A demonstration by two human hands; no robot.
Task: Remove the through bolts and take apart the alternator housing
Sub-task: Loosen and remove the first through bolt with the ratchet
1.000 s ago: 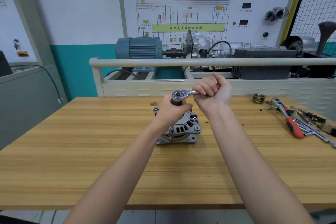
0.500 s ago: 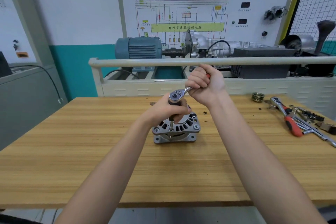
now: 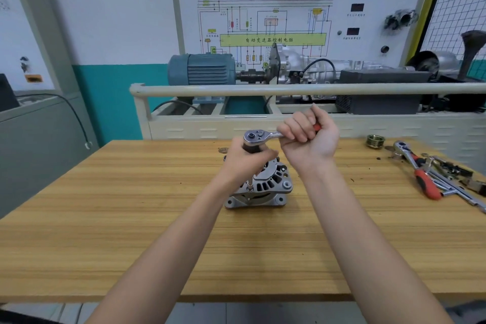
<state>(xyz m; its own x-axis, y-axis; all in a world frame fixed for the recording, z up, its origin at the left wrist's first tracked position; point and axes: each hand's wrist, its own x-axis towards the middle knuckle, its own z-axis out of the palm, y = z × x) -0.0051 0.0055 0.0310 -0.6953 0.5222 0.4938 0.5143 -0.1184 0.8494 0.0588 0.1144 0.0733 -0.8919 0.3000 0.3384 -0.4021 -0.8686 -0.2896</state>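
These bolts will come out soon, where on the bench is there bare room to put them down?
Bare wood lies left of the alternator and along the near edge of the table. The right end is crowded with tools and a brass pulley.

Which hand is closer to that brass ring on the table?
Right. The right hand grips the ratchet handle, left of the brass ring; the left hand is farther left, over the alternator.
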